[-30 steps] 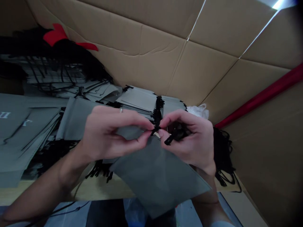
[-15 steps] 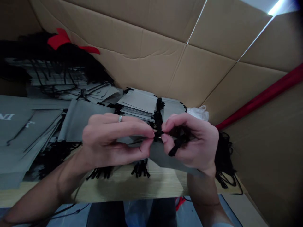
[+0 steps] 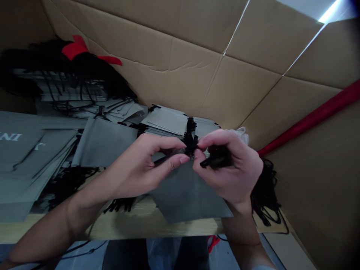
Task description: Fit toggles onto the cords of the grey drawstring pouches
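The right hand (image 3: 234, 165) pinches a narrow black fabric cord (image 3: 191, 148), probably to steady it; the left hand (image 3: 142, 165) has its grip slightly parted just beside it. A flat grey panel (image 3: 191, 195) hangs beneath, over the pale wooden surface (image 3: 135, 223), presumably so the cord sits uppermost

Right of centre, the right hand (image 3: 234, 168) pinches black cord (image 3: 191, 145) above a grey sheet (image 3: 191, 195). Just left is the left hand (image 3: 140, 165). Red material (image 3: 75, 48) lies upper left.
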{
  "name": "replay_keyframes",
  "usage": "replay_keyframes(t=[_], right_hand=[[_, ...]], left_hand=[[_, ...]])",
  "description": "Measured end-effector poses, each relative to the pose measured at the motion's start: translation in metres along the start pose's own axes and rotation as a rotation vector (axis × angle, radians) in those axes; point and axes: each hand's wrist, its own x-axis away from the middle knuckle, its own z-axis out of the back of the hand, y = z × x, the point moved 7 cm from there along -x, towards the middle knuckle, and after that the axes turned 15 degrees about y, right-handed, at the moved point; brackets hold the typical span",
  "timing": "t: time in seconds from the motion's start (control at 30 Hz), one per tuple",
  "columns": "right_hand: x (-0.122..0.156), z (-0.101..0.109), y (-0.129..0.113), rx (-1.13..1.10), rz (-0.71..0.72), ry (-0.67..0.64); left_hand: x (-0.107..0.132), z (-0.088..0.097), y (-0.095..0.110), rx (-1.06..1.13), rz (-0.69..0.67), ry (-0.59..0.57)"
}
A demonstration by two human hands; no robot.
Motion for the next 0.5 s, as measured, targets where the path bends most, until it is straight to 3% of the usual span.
replay_keyframes(t=[0.07,0.2,0.3,0.5], right_hand=[[-0.002,-0.003,0.004,-0.059,-0.005,-0.117],[-0.003,-0.007,0.007,-0.204,0.014,-0.320],[-0.002,-0.007,0.011,-0.173,0.038,-0.349],[-0.002,-0.008,0.014,-0.266,0.025,-0.374]], left_hand=[[0.001,0.000,0.003,-0.074,-0.085,-0.026],[0.004,0.002,0.005,-0.144,-0.215,0.035],[0.004,0.002,0.008,-0.201,-0.251,0.043],[0.008,-0.002,0.015,-0.199,-0.244,-0.054]])
